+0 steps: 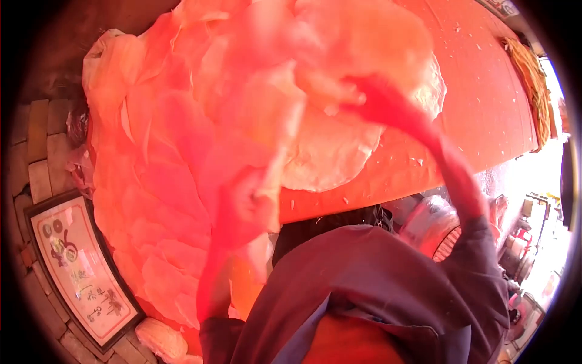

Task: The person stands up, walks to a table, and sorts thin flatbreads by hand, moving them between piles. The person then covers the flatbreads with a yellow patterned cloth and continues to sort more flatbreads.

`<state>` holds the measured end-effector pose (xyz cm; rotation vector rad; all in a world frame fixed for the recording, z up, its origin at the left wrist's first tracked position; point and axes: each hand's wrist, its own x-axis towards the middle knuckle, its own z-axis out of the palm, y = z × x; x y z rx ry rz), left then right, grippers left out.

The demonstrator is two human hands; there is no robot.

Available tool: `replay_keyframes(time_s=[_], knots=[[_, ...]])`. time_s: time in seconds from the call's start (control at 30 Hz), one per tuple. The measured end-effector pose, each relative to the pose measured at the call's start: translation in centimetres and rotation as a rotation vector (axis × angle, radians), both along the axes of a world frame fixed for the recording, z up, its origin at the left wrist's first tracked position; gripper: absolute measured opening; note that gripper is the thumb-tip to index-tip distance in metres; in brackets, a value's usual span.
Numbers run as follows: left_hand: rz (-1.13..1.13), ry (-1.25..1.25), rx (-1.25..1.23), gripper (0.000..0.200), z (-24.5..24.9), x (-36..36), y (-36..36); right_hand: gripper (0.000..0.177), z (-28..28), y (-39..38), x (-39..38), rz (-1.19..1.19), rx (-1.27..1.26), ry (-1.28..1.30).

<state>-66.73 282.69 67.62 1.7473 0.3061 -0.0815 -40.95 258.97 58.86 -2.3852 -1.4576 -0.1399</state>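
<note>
A large heap of thin, floppy flatbread sheets (151,151) covers the left of the table under red light. My left hand (242,197), blurred, is closed on the edge of a raised flatbread sheet (276,115), which rises away from me between my arms. Farther right, my right hand (351,100) reaches over a stack of round flatbreads (333,151), near the raised sheet's upper edge. Motion smears its fingers, so I cannot tell whether they grip the sheet. The stack's ragged rim shows toward the table's front edge.
The red tabletop (473,85) carries scattered crumbs. A yellowish cloth bundle (527,85) lies at its far right edge. A framed sign (85,267) leans at lower left against brickwork. Below the table stand plastic-wrapped items (430,221), with clutter (521,255) farther right.
</note>
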Motion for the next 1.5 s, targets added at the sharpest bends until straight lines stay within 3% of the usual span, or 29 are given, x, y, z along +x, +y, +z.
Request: replay_keyframes(time_s=[0.07,0.13,0.27,0.33,0.4,0.43,0.53,0.57,0.6,0.63,0.67,0.77,0.83,0.9,0.93,0.97,1.03,1.07,1.13,1.17,1.2,1.3,1.33,1.37,1.4,1.43,1.47,1.5], knots=[[-0.129,-0.056,0.275,0.043,-2.8,0.8,-1.8,0.056,4.6,2.8,-5.5,-0.398,0.080,1.411],[-0.158,-0.065,0.301,0.040,-4.2,1.2,-3.7,0.058,1.5,4.0,-7.0,-0.401,0.312,2.029],[-0.181,-0.050,0.269,0.036,-4.9,0.4,-5.1,0.056,-1.2,4.7,-7.9,-0.436,0.544,1.809],[-0.209,-0.028,0.247,0.037,-4.6,-0.1,-4.5,0.049,-1.6,3.3,-6.2,-0.401,0.592,1.422],[-0.152,-0.030,0.164,0.039,-4.8,-1.4,-3.7,0.038,4.6,2.6,-2.1,-0.184,0.557,1.169],[-0.083,-0.010,0.053,0.040,-5.2,-2.2,-3.2,0.038,7.5,2.1,0.7,-0.181,0.555,1.165],[0.023,0.012,0.038,0.041,-3.9,-3.5,-0.9,0.031,16.8,-0.2,8.6,-0.015,0.716,0.725],[0.082,0.026,-0.046,0.041,-4.0,-4.2,0.2,0.031,20.9,-1.1,9.3,-0.042,0.632,0.566],[0.081,0.019,-0.046,0.041,-3.4,-4.0,0.8,0.030,23.0,-0.8,9.2,-0.026,0.618,0.082],[0.164,-0.040,-0.044,0.041,-2.1,-3.7,1.2,0.032,25.0,-1.1,9.1,0.088,0.513,0.004],[0.248,-0.099,-0.041,0.041,-0.6,-3.5,1.5,0.034,25.6,-0.6,8.7,-0.110,0.486,-0.154],[0.330,-0.254,0.070,0.043,5.0,-0.7,2.6,0.037,22.5,0.8,8.1,-0.250,0.234,-0.694],[0.323,-0.390,0.117,0.043,8.0,2.5,2.9,0.033,17.2,1.1,8.5,-0.322,0.005,-0.312],[0.278,-0.573,0.105,0.042,10.1,6.9,2.7,0.029,1.4,-0.2,13.2,-0.123,0.149,-0.382],[0.229,-0.670,0.103,0.041,11.0,9.3,2.7,0.033,-2.0,0.2,11.5,-0.240,-0.193,-0.155],[0.178,-0.710,0.046,0.040,12.3,11.5,2.3,0.032,-3.2,-0.4,9.1,-0.077,-0.370,-0.136],[0.210,-0.770,0.009,0.036,15.2,15.2,2.5,0.033,-4.6,-1.5,3.7,-0.097,-0.231,-0.009],[0.294,-0.785,0.027,0.034,16.7,16.5,3.1,0.035,-4.1,-1.2,0.4,-0.282,0.080,0.102],[0.321,-0.723,-0.050,0.030,17.2,16.9,1.6,0.034,-3.8,-1.7,-2.8,-0.369,0.342,0.206],[0.336,-0.692,-0.089,0.029,17.6,17.1,0.7,0.033,-5.1,-2.7,-3.8,-0.439,0.358,0.334],[0.328,-0.690,-0.102,0.026,15.7,17.4,1.4,0.031,-3.3,-3.4,-6.1,-0.492,0.336,0.178],[0.406,-0.601,-0.060,0.016,7.0,17.0,1.7,0.033,-4.7,-6.6,-10.4,-0.707,0.321,0.319],[0.320,-0.510,-0.073,0.021,2.7,15.8,1.8,0.038,-7.3,-8.0,-11.5,-0.831,0.403,0.627],[0.255,-0.405,0.109,0.028,-1.3,14.1,1.6,0.043,-8.8,-8.5,-12.4,-0.949,0.481,0.942],[0.298,-0.318,0.184,0.034,-6.4,12.7,2.6,0.043,-8.8,-8.0,-12.8,-0.948,0.481,0.957],[0.283,-0.245,0.252,0.046,-9.9,11.0,2.9,0.050,-8.5,-7.5,-12.9,-0.999,0.682,1.147],[0.154,-0.229,0.577,0.052,-12.5,9.5,3.7,0.058,-8.2,-7.1,-13.1,-1.043,0.885,1.337],[0.016,-0.202,0.894,0.057,-14.5,8.1,4.3,0.063,-8.1,-6.4,-12.6,-1.090,0.935,1.445]])
